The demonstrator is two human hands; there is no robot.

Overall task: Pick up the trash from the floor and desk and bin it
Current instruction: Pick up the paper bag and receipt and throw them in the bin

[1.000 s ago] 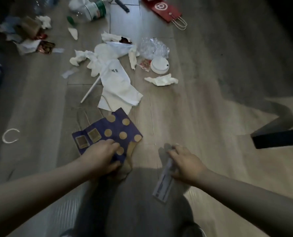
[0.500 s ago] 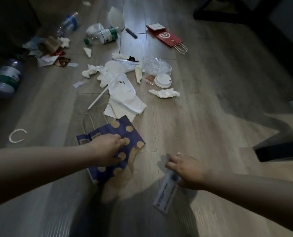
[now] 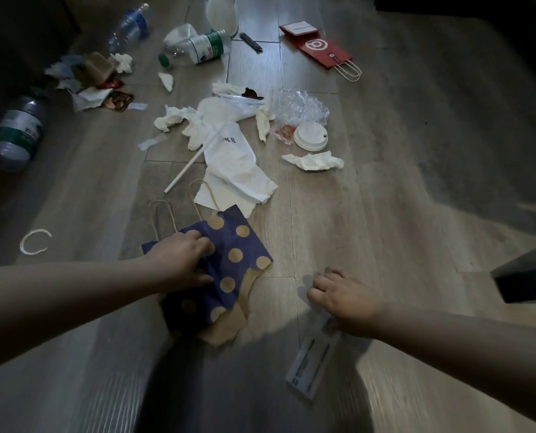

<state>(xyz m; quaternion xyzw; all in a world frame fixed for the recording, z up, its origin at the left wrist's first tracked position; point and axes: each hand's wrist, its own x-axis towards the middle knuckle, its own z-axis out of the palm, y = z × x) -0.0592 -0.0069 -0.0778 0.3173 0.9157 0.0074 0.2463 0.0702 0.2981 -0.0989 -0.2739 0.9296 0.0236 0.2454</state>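
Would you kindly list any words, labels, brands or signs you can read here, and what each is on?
Nothing reads as a word.
Red paper bag: white ringed emblem, no legible words.
White paper bag: small dark print, too blurred.
Green labels on the top bottle and the left bottle: print too small.
White slip held by the right hand: printed lines, blurred.

Single wide-angle view, worn on head. Faced forward and steeply down onto the wood floor [image 3: 385,220]. Forearms lay across the lower corners. Left hand [image 3: 179,260], gripping the dotted bag [image 3: 235,254], and right hand [image 3: 345,303], holding a paper slip [image 3: 310,367], sat nearest the lens. Litter [image 3: 229,151] receded toward the top edge, red bag [image 3: 318,48] far off. Corners dark.
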